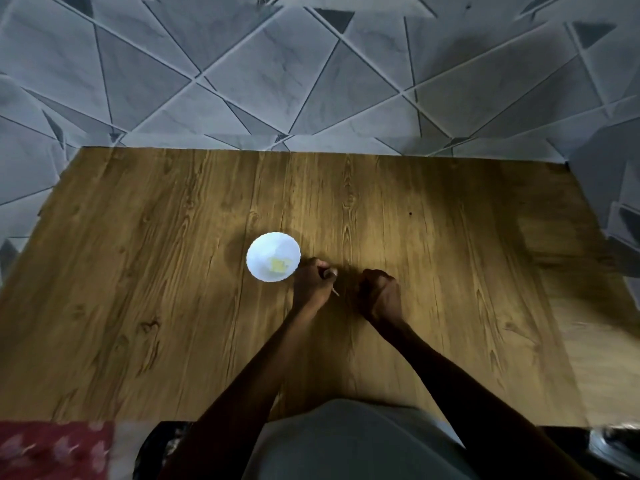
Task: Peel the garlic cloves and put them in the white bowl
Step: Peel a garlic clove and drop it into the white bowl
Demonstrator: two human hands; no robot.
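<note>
white bowl (262,250) on wood-grain table (450,220), grey triangle-patterned tiles (277,71) beyond

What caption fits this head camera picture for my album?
Left hand pinches a pale bit beside the white bowl of garlic; right hand curled.

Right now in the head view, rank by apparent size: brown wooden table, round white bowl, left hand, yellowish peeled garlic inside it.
1. Brown wooden table.
2. Round white bowl and left hand: look alike, so unranked.
3. Yellowish peeled garlic.
</note>
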